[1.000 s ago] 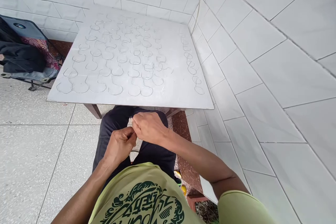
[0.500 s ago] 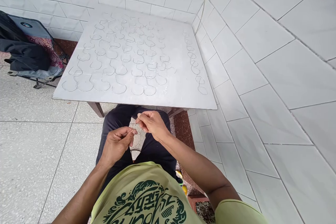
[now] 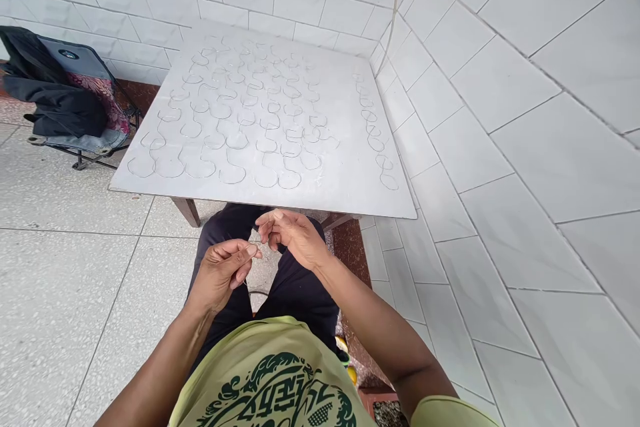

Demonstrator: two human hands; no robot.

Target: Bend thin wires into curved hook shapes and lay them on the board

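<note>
Over my lap, my left hand [image 3: 227, 273] pinches a thin piece of wire [image 3: 257, 243] between thumb and index finger. The wire is so fine that only part of it shows. Just to the right and a little higher, my right hand [image 3: 290, 235] has its fingers loosely bent and apart near the wire's end; no clear grip is visible. Beyond both hands is a white-topped table [image 3: 340, 167]. Many S-shaped bent wires [image 3: 233, 170] lie in rows on it, and a column of ring-like wires [image 3: 376, 140] runs along its right side.
A folding chair [image 3: 100, 90] with dark cloth on it stands at the left. White tiled walls [image 3: 525, 133] close in at the back and right. A cable [image 3: 397, 3] hangs in the corner. The table's front edge [image 3: 260, 203] is just past my knees.
My right hand's fingers have loosened and spread from a pinch near the wire. My left hand keeps its pinch. The view has shifted slightly, so the table sits lower.
</note>
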